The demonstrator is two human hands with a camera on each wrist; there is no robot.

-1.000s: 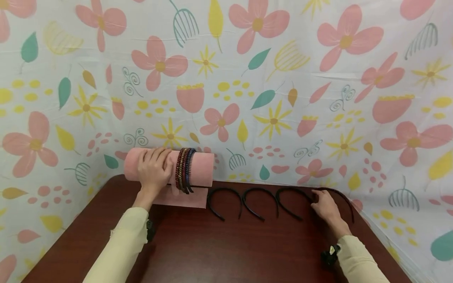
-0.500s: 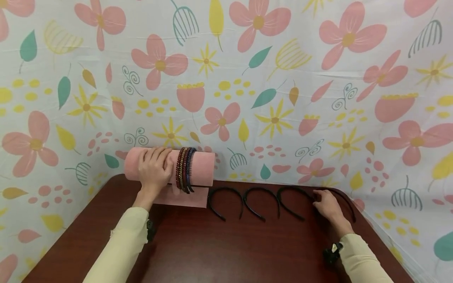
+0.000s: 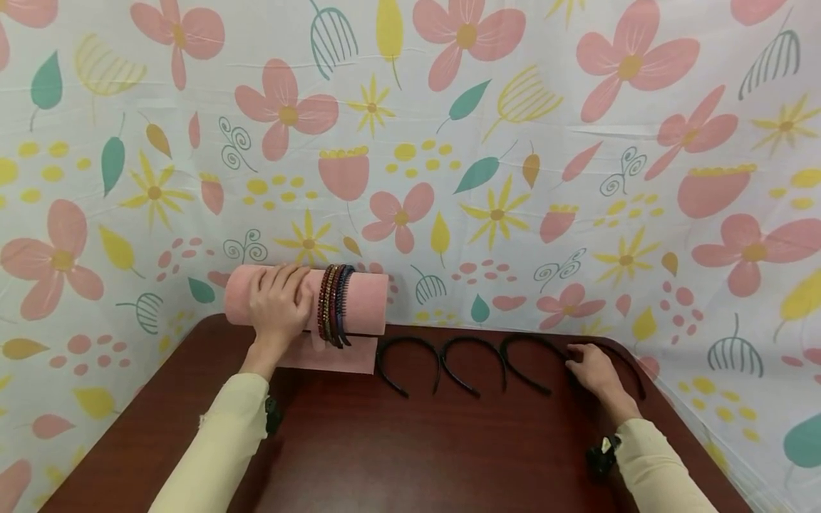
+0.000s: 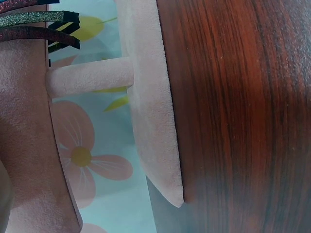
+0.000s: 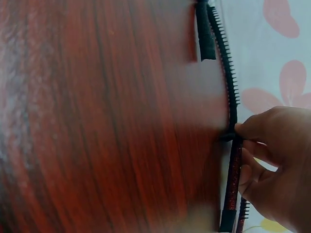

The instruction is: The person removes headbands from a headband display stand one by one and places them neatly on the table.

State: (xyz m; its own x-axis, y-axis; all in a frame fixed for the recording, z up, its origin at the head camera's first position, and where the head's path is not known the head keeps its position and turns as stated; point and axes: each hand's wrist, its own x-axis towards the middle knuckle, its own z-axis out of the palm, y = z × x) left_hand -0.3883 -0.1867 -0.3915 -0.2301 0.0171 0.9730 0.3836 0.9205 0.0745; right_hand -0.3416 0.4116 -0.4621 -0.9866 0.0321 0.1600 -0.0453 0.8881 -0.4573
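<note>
A pink padded roll (image 3: 365, 303) lies sideways on its stand at the table's left back, with several glittery headbands (image 3: 332, 306) around it. The left hand (image 3: 279, 303) rests over the roll, left of the headbands, its fingers curled round the top. In the left wrist view a short post (image 4: 92, 77) joins the roll (image 4: 24, 136) to its base (image 4: 153, 116). At the right back, the right hand (image 3: 593, 369) has its thumb and fingertips at one end of a dark headband (image 3: 631, 367). The right wrist view shows this hand (image 5: 279, 162) pinching a dark toothed headband (image 5: 232, 170).
Three dark headbands (image 3: 410, 340) (image 3: 473, 340) (image 3: 529, 338) lie in a row along the back of the brown table (image 3: 417, 456), between the stand and the right hand. A flower-printed cloth (image 3: 410, 92) hangs right behind the table.
The right hand has shifted very slightly to the right since the earliest frame. The left hand stays on the roll, and the headbands lie as before.
</note>
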